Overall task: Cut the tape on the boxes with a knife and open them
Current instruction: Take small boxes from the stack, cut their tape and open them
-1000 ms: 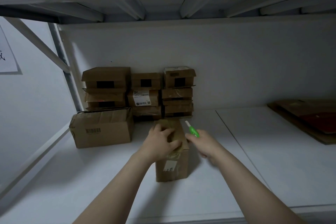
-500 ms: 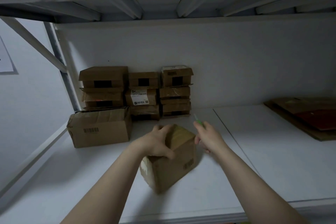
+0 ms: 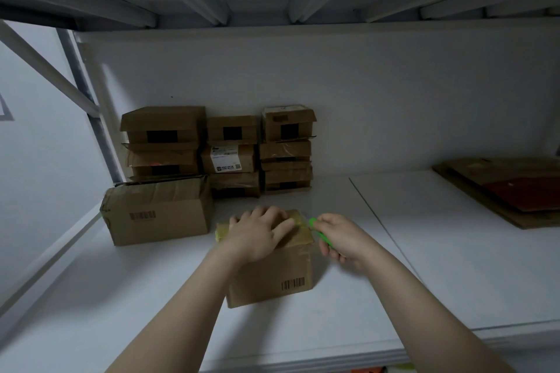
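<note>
Cardboard sealed with glossy brown tape [image 3: 300,234] holds the lower centre of the frame: a small box [image 3: 272,275] stands on the white shelf [image 3: 424,266], barcode towards the camera. The left hand [image 3: 257,233] lies spread and flat across the taped top, pinning it, while the right hand [image 3: 339,239] curls round a green knife [image 3: 318,230] at the box's upper right corner; the blade is too small to make out. The box looks light, stiff-walled and apt to skid on the smooth shelf, so pressing down on the lid, clear of the seam, seems the hold. Stacked boxes [image 3: 230,157] wait at centre left
</note>
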